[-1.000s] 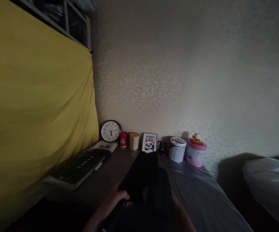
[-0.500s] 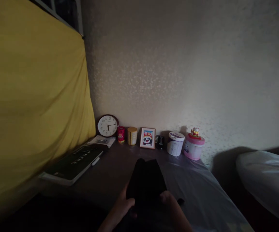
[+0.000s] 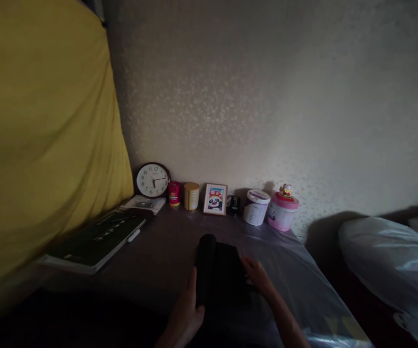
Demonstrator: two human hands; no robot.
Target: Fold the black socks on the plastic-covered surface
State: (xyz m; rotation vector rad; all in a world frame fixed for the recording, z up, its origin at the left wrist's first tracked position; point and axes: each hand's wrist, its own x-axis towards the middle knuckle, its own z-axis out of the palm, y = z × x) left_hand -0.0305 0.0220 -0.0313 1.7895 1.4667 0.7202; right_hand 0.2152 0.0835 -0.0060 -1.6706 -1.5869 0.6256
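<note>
A dark black piece of what looks like cloth (image 3: 226,275) is held over the table in front of me. Its left side forms a thick roll, while the right side hangs as a flat panel. My left hand (image 3: 187,311) is wrapped round the lower left of the roll, thumb toward me. At the panel's right edge, my right hand (image 3: 255,274) pinches the cloth with bent fingers. Deep shadow hides the cloth's lower end and its details.
Along the wall stand a round clock (image 3: 153,180), a red can (image 3: 174,194), a yellow-lidded can (image 3: 192,197), a framed panda picture (image 3: 215,199) and two tubs (image 3: 255,209). A large green book (image 3: 98,240) and white pen (image 3: 134,236) lie left, beside a yellow curtain (image 3: 49,121).
My right hand has moved up along the cloth's right edge. The left side now shows a fuller roll. The view has shifted, so the background items sit slightly higher and further left.
</note>
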